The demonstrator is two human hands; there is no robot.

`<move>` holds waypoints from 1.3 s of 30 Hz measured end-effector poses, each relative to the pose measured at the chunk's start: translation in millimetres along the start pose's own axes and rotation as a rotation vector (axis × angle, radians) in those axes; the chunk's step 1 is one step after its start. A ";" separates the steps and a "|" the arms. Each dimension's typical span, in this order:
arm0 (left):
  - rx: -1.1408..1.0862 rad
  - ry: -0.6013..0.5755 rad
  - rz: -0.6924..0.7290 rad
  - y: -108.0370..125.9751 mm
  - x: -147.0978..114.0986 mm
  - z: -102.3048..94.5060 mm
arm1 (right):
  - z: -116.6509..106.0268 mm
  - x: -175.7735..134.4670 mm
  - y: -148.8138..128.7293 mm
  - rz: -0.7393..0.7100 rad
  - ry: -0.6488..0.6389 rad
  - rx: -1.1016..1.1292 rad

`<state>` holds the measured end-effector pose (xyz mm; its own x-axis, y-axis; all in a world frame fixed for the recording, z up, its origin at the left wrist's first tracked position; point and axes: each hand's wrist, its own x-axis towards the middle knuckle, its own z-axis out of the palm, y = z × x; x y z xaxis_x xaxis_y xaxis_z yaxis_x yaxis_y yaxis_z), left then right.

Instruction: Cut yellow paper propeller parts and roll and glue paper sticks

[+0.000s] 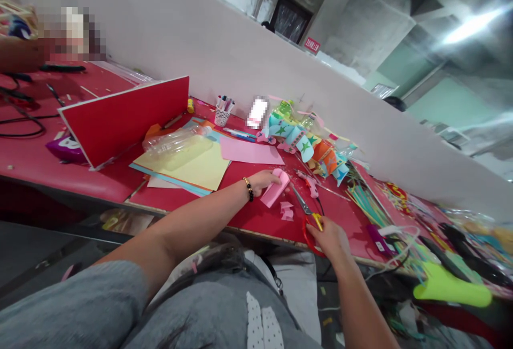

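My left hand (pixel 265 181), with a beaded bracelet at the wrist, is closed on a folded strip of pink paper (pixel 274 193). In my right hand (pixel 332 238) is a pair of scissors (pixel 303 203) with red and yellow handles, its blades pointing up and left towards the pink paper. A small pink paper scrap (pixel 286 211) lies on the red table (pixel 256 220) below the strip. Just beyond the blades rests a pink glue gun (pixel 309 183). A flat pink sheet (pixel 251 151) lies behind my left hand.
A clear plastic bottle (pixel 176 143) lies on stacked coloured paper (pixel 188 170) at left, beside an upright red board (pixel 132 119). Behind are a cup of pens (pixel 222 113) and decorated bottles (pixel 304 143). Green sticks (pixel 368 204) lie at right. Another person's arm (pixel 18 55) shows at far left.
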<state>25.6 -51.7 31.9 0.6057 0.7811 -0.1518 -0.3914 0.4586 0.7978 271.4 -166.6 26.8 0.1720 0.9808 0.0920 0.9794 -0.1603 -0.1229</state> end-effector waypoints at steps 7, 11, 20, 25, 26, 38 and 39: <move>0.069 0.124 0.019 -5.4 3.3 -2.6 | -6.7 17.3 0.8 -0.070 0.064 0.156; 0.069 0.079 0.043 -6.9 -0.7 1.0 | -17.3 21.1 -33.4 -0.142 0.099 0.390; -0.002 0.067 0.061 -5.4 1.7 -2.0 | 16.1 35.3 -99.7 -0.166 -0.052 0.923; -0.020 0.145 0.117 -4.3 4.2 -1.5 | 26.8 24.1 -93.2 -0.095 -0.024 1.163; -0.015 0.160 0.125 -4.5 4.9 -1.8 | 26.7 21.3 -91.3 -0.081 -0.015 1.196; 0.092 0.116 0.101 -4.1 3.5 -4.6 | 24.1 4.8 -75.3 0.015 0.060 1.342; 0.099 0.103 0.087 -4.5 3.3 -4.3 | 23.0 3.9 -74.1 0.009 0.061 1.337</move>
<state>26.3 -49.3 25.3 0.4963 0.8577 -0.1341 -0.3661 0.3468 0.8636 197.1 -148.4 13.6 0.2166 0.9682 0.1253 0.1290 0.0988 -0.9867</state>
